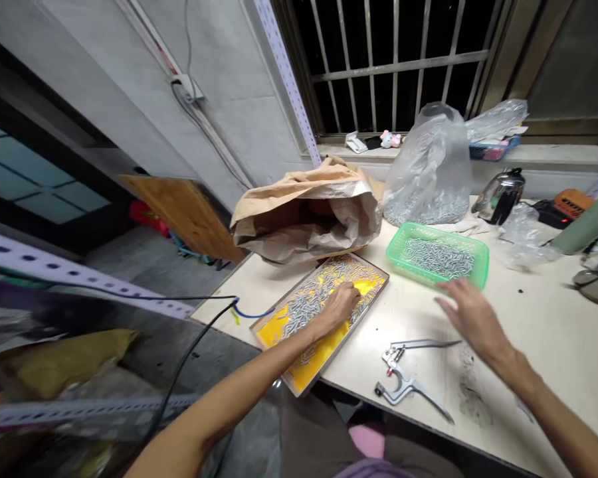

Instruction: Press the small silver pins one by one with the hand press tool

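Observation:
My left hand is over a shallow tray with a yellow bottom, its fingers curled down among the loose silver screws. Whatever its fingertips pinch is hidden. My right hand hovers by the near edge of a green plastic basket, thumb apart from the fingers, nothing visible in it. More small screws fill that basket. Below the right hand, a metal hand-press plier lies on the table with its handles spread.
Behind the tray, a brown paper sack gapes toward me. A clear plastic bag of metal pieces stands behind the basket. A metal kettle and an orange-black tool are at the right. Black cable hangs past the table's left corner.

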`<state>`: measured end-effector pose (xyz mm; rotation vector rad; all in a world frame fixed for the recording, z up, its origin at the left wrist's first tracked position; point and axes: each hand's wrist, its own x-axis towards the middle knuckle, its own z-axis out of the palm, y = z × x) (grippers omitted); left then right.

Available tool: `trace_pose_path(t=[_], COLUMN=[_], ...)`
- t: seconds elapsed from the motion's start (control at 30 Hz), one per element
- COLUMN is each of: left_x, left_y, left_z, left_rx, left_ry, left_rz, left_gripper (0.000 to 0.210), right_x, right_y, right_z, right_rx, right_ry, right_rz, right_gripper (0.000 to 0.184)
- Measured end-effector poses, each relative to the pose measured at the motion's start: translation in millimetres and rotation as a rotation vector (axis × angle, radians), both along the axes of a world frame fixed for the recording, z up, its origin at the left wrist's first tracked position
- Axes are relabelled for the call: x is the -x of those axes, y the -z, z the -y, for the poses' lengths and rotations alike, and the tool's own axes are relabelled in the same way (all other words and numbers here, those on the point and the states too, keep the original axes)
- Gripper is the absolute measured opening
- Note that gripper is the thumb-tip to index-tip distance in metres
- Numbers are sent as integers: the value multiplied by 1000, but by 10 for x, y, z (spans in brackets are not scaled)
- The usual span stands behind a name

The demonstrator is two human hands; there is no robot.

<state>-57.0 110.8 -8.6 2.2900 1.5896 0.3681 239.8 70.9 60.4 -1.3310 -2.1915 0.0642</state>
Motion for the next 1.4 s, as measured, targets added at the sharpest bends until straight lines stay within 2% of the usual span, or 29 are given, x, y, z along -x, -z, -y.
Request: trace_pose_path(t=[0.1,0.2,0.3,0.4,0.47,0.53,0.63,0.83,1.07,1.2,1.27,1.33,1.4], left_x=[2,-35,-165,-369,-494,-576,-609,-577,-574,-592,-599,-602,-602], left_y=[-79,-236,-374,-388,-331,-255,-172,-133,-82,-129,-151,-160,-161], left_z=[-34,6,232,592,817,979,1085,1088,998,982,1004,1031,1051], left_rx=[-4,47,325,679,836,927,930,861,991,1029,1026,1027,1022], left_ry=[-14,-94,-187,-221,-254,-303,-348,-335,-260,-228,-232,-246,-267], left_rz=[-45,64,324,546,584,557,488,338,257,230,235,241,241], left_gripper=[18,15,13,19,22,24,25,30,18,18,15,13,11], right_x=[90,103,34,-21,-24,-8,18,37,48,-10,-44,-63,-58], right_y=[184,327,428,529,584,612,609,611,619,610,622,639,649], right_z=[504,929,1196,1324,1360,1379,1395,1422,1448,1331,1205,1067,956], right_rx=[216,391,496,497,473,464,462,429,448,354,315,345,410], right_ry=[-143,-161,-133,-102,-95,-89,-78,-58,-59,-63,-28,-21,-57], right_rz=[-8,5,-2,2,12,33,70,80,72,143,221,318,400], right_gripper=[19,18,16,18,20,22,24,24,28,24,53,82,97])
